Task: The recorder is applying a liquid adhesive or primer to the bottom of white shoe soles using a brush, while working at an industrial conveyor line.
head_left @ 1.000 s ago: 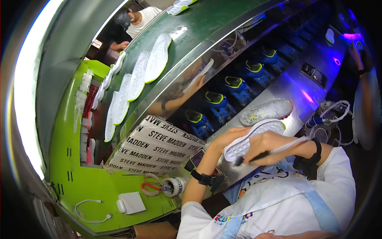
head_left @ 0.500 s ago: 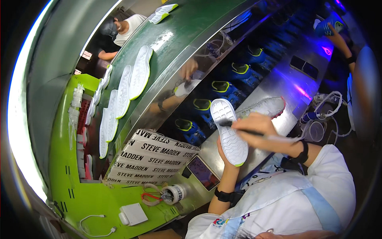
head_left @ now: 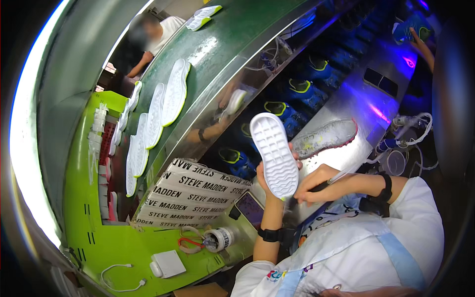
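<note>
My left hand holds a white shoe sole upright from behind, its grooved tread facing me and its fingertips showing at the right edge. A lime-green trace marks the sole's lower end. My right hand is closed round a dark-handled brush beside the sole's lower end; the fingers cover most of the brush. Just beyond lies a grey shoe-shaped piece with a red edge and yellow-green smears, on the metal bench.
White soles rest on the green conveyor. Blue shoes line a lower shelf. A printed carton, a white jar and orange-handled scissors stand left. Tubing and a clear cup sit right. Co-workers are nearby.
My right hand has drawn back from the tread, down toward the sole's lower end, with the brush. The sole has shifted slightly left and turned.
</note>
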